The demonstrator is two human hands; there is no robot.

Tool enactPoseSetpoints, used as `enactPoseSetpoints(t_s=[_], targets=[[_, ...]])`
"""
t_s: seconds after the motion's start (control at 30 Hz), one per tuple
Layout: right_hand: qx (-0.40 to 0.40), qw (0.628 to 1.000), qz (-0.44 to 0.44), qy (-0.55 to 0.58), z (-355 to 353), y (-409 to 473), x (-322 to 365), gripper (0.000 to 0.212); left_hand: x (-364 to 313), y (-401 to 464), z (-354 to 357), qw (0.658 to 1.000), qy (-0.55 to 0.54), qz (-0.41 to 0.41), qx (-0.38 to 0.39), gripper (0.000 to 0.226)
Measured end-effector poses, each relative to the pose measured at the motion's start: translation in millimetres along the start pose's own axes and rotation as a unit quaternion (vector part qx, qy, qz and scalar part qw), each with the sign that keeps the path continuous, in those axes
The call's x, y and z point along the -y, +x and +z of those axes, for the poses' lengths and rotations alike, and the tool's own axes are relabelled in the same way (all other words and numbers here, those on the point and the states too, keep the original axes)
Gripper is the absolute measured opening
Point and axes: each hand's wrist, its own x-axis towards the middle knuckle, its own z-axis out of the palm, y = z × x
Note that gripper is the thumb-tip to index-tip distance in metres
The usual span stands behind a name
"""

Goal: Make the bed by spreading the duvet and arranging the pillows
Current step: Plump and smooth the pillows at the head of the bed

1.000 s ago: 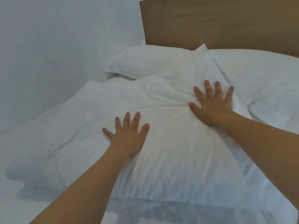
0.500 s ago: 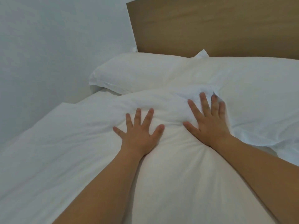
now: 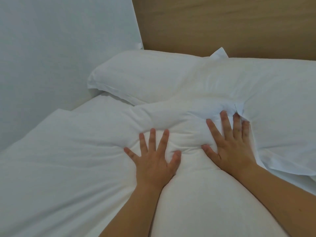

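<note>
Obs.: Person leaned over the bed, both forearms reaching toward the headboard (image 3: 222, 23). Left hand (image 3: 153, 161) lay flat on the duvet (image 3: 68, 168), fingers spread wide, palm down, gripping nothing. Right hand (image 3: 232, 147) likewise flat and palm down, fingers spread but closer together, the fingertips pushed into a bunched fold at the duvet's top edge; nothing pinched that I could make out, though the outer fingers were blurred.

Position of task items: duvet covered the mattress from the near side up to the pillows, its top edge running roughly left to right across the bed, crumpled into a ridge just ahead of both hands. Left pillow (image 3: 145, 77) lay against the wall (image 3: 59, 57) and headboard, long axis across the bed, well ahead of the left hand. Right pillow (image 3: 273, 100) lay beside it and touching it, its near edge just beside the right hand; the duvet's bunched corner pressed against it.

Key relation: the ridge lay directly forward of the hands, nearer the right one, which was already in contact with it.

Judgement: smoothing step under way. Next move probably calls for pushing the ridge forward or sideways along its long axis to flatten it. Risk: shoving the right pillow out of line.
</note>
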Motion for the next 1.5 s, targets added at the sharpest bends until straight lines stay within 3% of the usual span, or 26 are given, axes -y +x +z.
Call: enactPoseSetpoints(t_s=[0.27, 0.57, 0.9, 1.27, 1.5], targets=[[0.035, 0.999, 0.015, -0.035, 2.3, -8.3, 11.2, 0.081, 7.3, -7.4, 6.7, 1.0, 0.022, 0.013, -0.005, 0.071], [0.07, 0.998, 0.003, 0.001, 3.1, -25.8, 4.9, 0.08, -2.8, -20.7, -0.8, 0.998, 0.054, -0.007, 0.043, 0.07], [0.048, 0.995, -0.026, 0.078, 18.4, -16.1, 5.8, 0.078, -0.4, -5.4, 6.4, 0.993, 0.079, -0.002, 0.084, 0.073], [0.066, 0.995, -0.028, 0.074, 19.4, -14.5, 8.3, 0.079, 4.3, 3.6, 8.6, 0.993, 0.073, 0.005, 0.097, 0.073], [0.126, 0.99, -0.032, 0.046, 11.6, -9.5, 11.9, 0.079, 7.9, -1.4, 8.4, 0.99, 0.079, 0.003, 0.118, 0.072]])
